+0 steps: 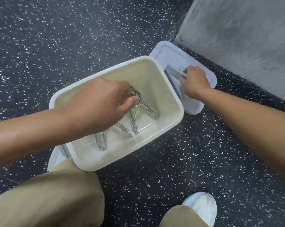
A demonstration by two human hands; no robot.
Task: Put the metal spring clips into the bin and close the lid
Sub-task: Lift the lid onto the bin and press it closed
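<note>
A white rectangular bin (169,89) stands open on the dark speckled floor. Inside it lie several metal spring clips (135,123), fanned out on the bottom. My left hand (99,104) reaches into the bin, its fingers pinched on the ring ends of the spring clips near the middle. The pale lid (164,53) lies flat on the floor just beyond the bin's far right side, partly hidden by the rim. My right hand (195,81) rests on the lid with its fingers curled over a grey recessed part.
A grey concrete wall (245,38) rises at the right, close behind the lid. My knees in tan trousers (48,199) and white shoe covers (202,205) are at the bottom, touching the bin's near corner. Speckled floor (56,38) stretches to the left.
</note>
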